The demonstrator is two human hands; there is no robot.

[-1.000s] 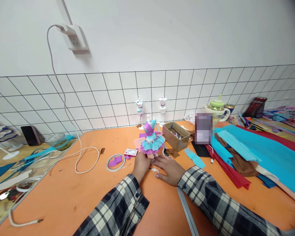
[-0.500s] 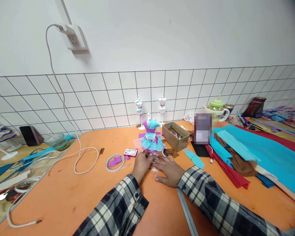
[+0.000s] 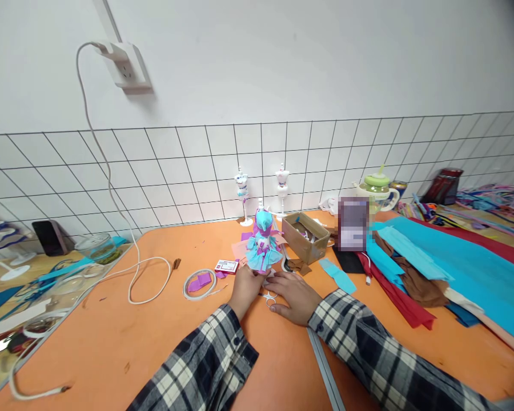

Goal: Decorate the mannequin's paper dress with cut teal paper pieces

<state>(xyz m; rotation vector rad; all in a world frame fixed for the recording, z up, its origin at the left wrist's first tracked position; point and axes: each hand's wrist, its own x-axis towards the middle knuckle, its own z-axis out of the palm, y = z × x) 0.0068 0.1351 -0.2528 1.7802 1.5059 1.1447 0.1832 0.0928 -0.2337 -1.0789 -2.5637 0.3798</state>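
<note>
A small doll mannequin point(image 3: 263, 242) in a turquoise and purple ruffled dress stands upright in front of me. My left hand point(image 3: 245, 287) is at the lower left of its white base, with bent fingers closed on the base's edge; the fingertips are partly hidden. At the base's right side lies my right hand point(image 3: 294, 295), palm down, fingers stretched out and thumb apart, fingertips touching the base area. Between my hands, small white-handled scissors point(image 3: 270, 299) lie on the orange table point(image 3: 154, 354).
Two white mannequins, one left point(image 3: 241, 188) and one right point(image 3: 282, 185), stand by the wall. A cardboard box point(image 3: 310, 251), a propped phone point(image 3: 353, 225) and folded fabrics point(image 3: 454, 251) are to the right. A ring of white tape point(image 3: 185, 290), a small red-and-white box point(image 3: 227, 266) and a cable point(image 3: 139, 274) lie left.
The dressed mannequin has turned on its base, so its turquoise top ruffle and skirt face another way. My hands have stayed nearly in place.
</note>
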